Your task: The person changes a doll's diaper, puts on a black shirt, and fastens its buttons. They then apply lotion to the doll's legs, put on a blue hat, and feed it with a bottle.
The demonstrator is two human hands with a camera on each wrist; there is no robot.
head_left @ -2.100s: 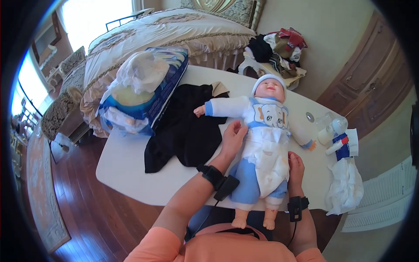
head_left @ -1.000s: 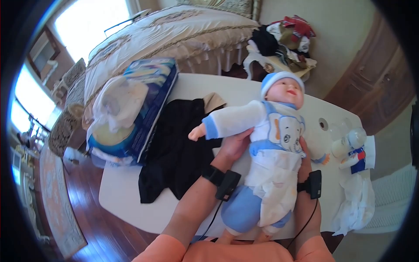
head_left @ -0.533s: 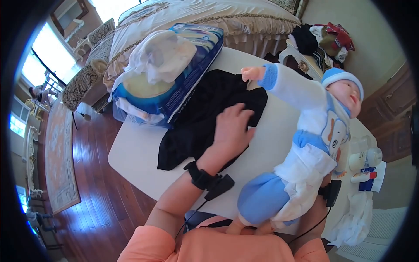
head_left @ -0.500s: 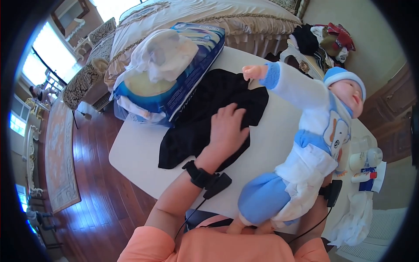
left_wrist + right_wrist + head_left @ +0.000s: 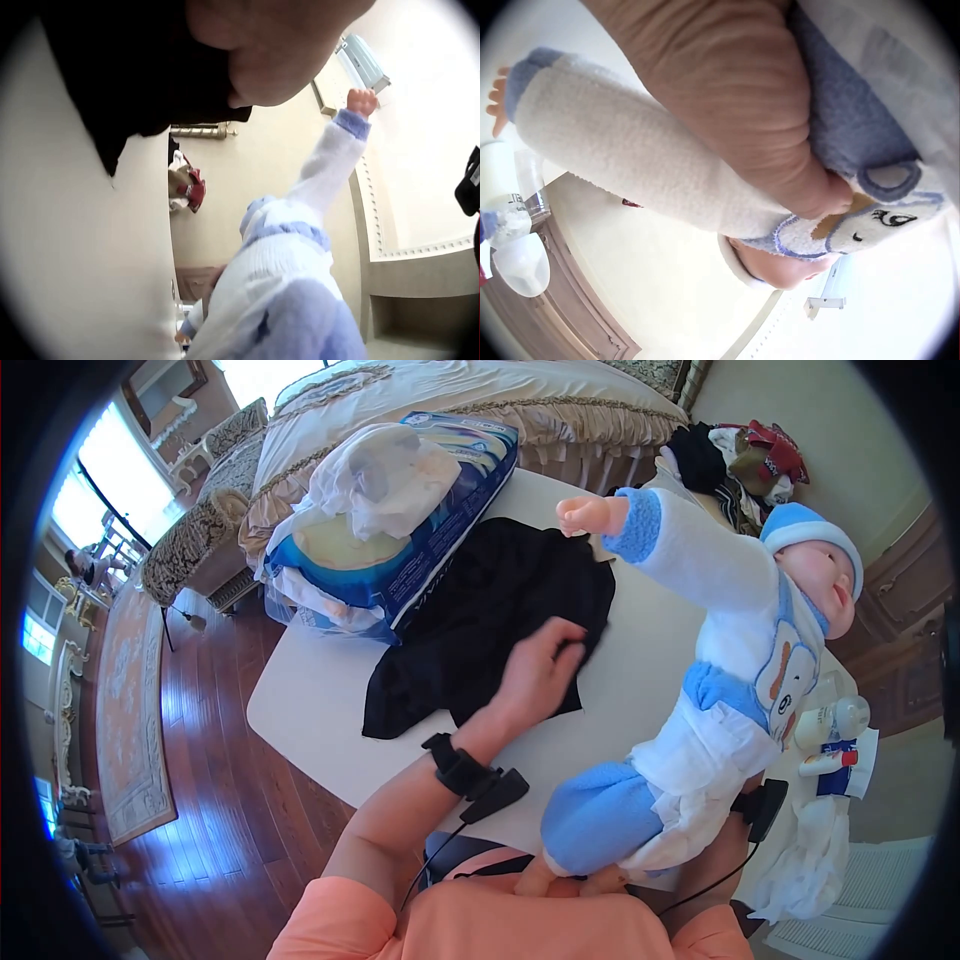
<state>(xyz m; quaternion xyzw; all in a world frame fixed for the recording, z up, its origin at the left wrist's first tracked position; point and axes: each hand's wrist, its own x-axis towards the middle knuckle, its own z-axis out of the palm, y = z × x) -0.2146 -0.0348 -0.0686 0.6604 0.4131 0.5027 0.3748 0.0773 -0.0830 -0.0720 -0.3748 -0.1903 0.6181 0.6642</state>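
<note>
A baby doll in white and blue clothes and a cap is propped up at a tilt, its feet by the person's lap. My right hand holds its upper body from the side, the thumb lying on the dog-face bib; in the head view the doll hides this hand. White diaper material wraps the doll's waist over blue pants. My left hand, fingers bent, grips the near right edge of a black cloth garment. In the left wrist view, black fabric rises off the table beside the hand.
An opened diaper pack with crumpled white material on top stands at the table's back left. At right lie a baby bottle, a red-capped tube and a crumpled white cloth. A bed stands behind.
The doll, flat on the table at first, has been raised and tilted to the right. My left hand has left the doll's side, reached the black garment, then shifted slightly right along it.
</note>
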